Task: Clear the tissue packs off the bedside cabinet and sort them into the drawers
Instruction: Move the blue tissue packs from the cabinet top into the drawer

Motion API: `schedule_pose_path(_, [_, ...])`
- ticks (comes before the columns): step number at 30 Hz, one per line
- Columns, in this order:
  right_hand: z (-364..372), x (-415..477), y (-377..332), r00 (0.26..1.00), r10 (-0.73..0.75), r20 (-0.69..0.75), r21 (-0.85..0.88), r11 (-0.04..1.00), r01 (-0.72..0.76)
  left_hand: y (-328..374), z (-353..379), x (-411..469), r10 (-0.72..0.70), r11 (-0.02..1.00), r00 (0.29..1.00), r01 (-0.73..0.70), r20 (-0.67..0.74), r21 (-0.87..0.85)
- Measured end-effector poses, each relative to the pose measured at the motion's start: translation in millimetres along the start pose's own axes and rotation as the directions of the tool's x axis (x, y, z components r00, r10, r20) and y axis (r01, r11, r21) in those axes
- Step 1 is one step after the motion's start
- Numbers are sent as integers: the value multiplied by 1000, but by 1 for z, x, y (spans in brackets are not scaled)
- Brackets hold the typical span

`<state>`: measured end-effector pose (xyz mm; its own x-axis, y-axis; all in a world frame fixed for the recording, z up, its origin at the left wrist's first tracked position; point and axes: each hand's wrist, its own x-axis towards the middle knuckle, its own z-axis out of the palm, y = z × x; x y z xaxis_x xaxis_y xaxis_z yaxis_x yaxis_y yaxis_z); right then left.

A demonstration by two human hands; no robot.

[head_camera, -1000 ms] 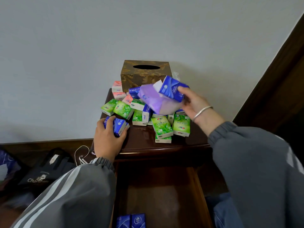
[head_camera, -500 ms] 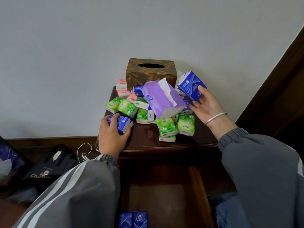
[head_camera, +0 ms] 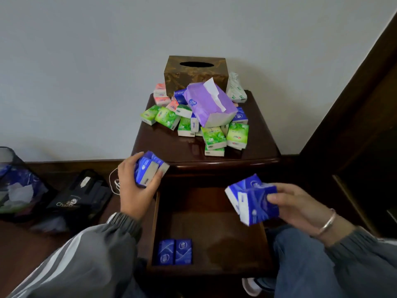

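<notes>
A pale wall stands behind a dark wooden bedside cabinet (head_camera: 257, 134), whose top carries a heap of tissue packs; a brown tissue box (head_camera: 194, 75) sits at the back against the wall, and a large purple tissue pack (head_camera: 211, 104) lies tilted on the heap in front of it, a white sheet poking from its slit; green packs (head_camera: 213, 136) spread across the front and left of the heap, pink packs (head_camera: 160, 94) lie at the back left, a few blue ones show among them, and a pale pack (head_camera: 236, 89) sits just right of the box. Below the top, a drawer (head_camera: 219, 235) is pulled open; two blue packs (head_camera: 175, 251) lie side by side in its near left corner. The left hand (head_camera: 134, 190) is off the cabinet's front left corner, its fingers (head_camera: 153, 179) wrapped round a bunch of blue packs (head_camera: 148, 168); the right hand (head_camera: 298, 204) is over the drawer's right side, fingers closed on more blue packs (head_camera: 253, 203), a silver bangle (head_camera: 327, 222) at the wrist; both arms wear grey sleeves. On the floor to the left lie a black bag (head_camera: 75, 196), a white cable (head_camera: 113, 181) and a mesh bin (head_camera: 15, 179).
</notes>
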<state>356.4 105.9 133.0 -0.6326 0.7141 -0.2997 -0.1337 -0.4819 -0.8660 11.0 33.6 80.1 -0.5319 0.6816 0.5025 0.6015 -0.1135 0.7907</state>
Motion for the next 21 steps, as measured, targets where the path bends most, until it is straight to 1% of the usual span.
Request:
schedule_pose_path(2, [9,9,39,990,140,-21,-110,984,-142,-5,-12,-39,-73,997,996,73,45,-11])
schedule_pose_path(4, [15,28,76,972,217,-88,-284,930,-233,-15,-16,-74,-185,983,981,184,67,17])
schedule_pose_path(5, [17,40,94,965,227,-134,-408,875,-263,-21,-15,-87,-254,967,965,252,60,36])
schedule_pose_path(7, [17,63,123,954,241,-177,-647,702,-297,-33,-13,-102,-391,917,920,388,24,88])
schedule_pose_path(8, [18,74,135,945,259,-198,-708,629,-321,-38,-13,-104,-441,892,897,438,7,112])
schedule_pose_path(10, [16,90,155,924,301,-235,-737,565,-371,-47,-12,-102,-498,860,867,496,-21,120])
schedule_pose_path(12, [11,101,170,907,340,-249,-749,526,-403,-54,-11,-98,-516,849,856,515,-23,118])
schedule_pose_path(16, [0,112,184,862,434,-262,-830,355,-431,-67,-5,-98,-536,837,843,527,33,147])
schedule_pose_path(18, [-3,115,186,854,454,-254,-848,321,-422,-71,-3,-97,-540,837,840,529,55,138])
schedule_pose_path(21, [-10,124,182,860,446,-247,-854,319,-411,-73,-1,-94,-549,833,834,541,56,119])
